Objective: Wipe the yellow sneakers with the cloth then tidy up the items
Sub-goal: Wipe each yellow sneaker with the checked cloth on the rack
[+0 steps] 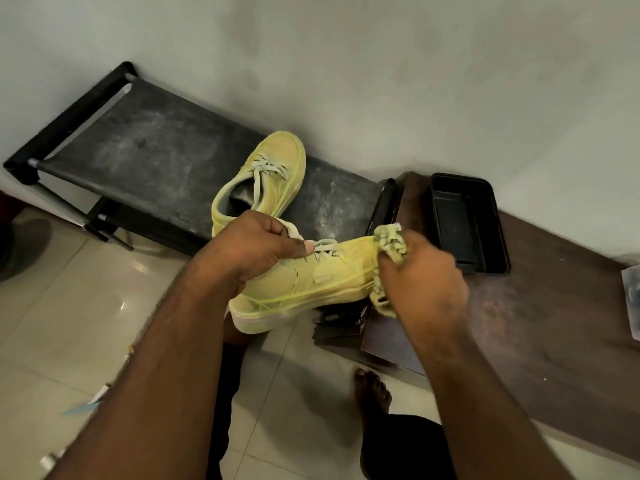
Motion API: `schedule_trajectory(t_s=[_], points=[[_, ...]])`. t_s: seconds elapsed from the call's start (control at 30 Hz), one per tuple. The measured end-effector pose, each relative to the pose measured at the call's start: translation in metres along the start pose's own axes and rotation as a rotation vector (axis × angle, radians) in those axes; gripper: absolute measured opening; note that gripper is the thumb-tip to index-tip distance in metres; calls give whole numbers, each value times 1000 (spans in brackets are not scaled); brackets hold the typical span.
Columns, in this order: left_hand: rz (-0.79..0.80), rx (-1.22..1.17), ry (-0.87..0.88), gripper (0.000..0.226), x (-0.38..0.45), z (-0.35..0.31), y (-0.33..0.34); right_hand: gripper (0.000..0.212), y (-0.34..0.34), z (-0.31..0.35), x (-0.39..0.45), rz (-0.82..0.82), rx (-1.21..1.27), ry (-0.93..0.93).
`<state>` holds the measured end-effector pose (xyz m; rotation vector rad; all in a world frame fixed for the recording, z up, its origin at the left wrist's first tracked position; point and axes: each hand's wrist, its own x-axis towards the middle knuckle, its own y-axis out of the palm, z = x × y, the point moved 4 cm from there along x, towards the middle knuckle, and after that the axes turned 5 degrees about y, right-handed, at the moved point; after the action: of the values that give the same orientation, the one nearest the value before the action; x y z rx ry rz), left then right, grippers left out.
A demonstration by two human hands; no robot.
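My left hand (254,249) grips a yellow sneaker (311,282) at its collar, holding it in the air with the toe pointing right. My right hand (420,275) holds a yellowish-green cloth (389,245) bunched against that sneaker's toe; the hand and cloth are blurred. The second yellow sneaker (266,174) lies on the dusty black rack shelf (149,150), toe toward the wall.
A black plastic tray (464,220) sits on the brown wooden bench (540,327) at the right, against the wall. A small dark box (341,327) stands under the held sneaker. My bare foot (372,393) is on the tiled floor, with scraps at the lower left.
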<state>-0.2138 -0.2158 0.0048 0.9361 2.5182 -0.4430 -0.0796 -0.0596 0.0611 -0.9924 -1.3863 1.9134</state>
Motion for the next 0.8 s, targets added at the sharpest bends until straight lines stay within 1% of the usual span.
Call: schedule_trajectory(t_s=[0.03, 0.07, 0.13, 0.2, 0.23, 0.27, 0.3, 0.33, 0.4, 0.43, 0.5, 0.57, 0.6, 0.63, 0.73, 0.77, 0.8], points=[[7, -5, 6, 57, 0, 1, 0, 38, 8, 10, -8, 43, -19, -40], [9, -8, 13, 58, 0, 0, 0, 40, 14, 18, -16, 59, 13, -78], [13, -18, 21, 58, 1, 2, 1, 43, 22, 27, -28, 70, 175, -112], [13, -18, 25, 57, 2, 3, 0, 40, 28, 22, -29, 141, 413, -44], [16, -15, 27, 56, 2, 4, -1, 34, 28, 16, -27, 190, 521, 6], [19, -9, 28, 54, 2, 4, -1, 28, 26, 9, -23, 207, 560, 37], [17, -5, 33, 51, 2, 3, -1, 25, 21, 2, -19, 178, 507, 43], [11, 4, 37, 48, 2, 3, 0, 23, 13, -4, -13, 111, 399, 33], [-3, 27, 46, 45, 3, 2, 0, 29, -1, -11, -5, -22, 170, 9], [-9, 34, 47, 43, 3, 1, 1, 33, -4, -9, -5, -37, 120, -18], [-8, 41, 43, 42, 2, 0, 1, 35, 2, 6, -13, 13, 50, -159], [9, 48, 38, 38, 1, 0, 1, 32, 17, 22, -30, 80, -20, -324], [19, 53, 34, 35, 0, -1, 1, 29, 18, 24, -31, 82, -36, -346], [28, 60, 29, 32, -1, -2, 1, 28, 14, 22, -25, 63, -46, -305], [38, 104, -2, 32, -7, -4, 1, 21, 0, 1, 3, -27, -32, -71], [40, 107, -11, 31, -8, -5, 1, 20, 0, -2, 3, -19, 20, -42], [47, 106, -18, 30, -9, -6, 1, 20, 6, 2, -2, 20, 93, -59]])
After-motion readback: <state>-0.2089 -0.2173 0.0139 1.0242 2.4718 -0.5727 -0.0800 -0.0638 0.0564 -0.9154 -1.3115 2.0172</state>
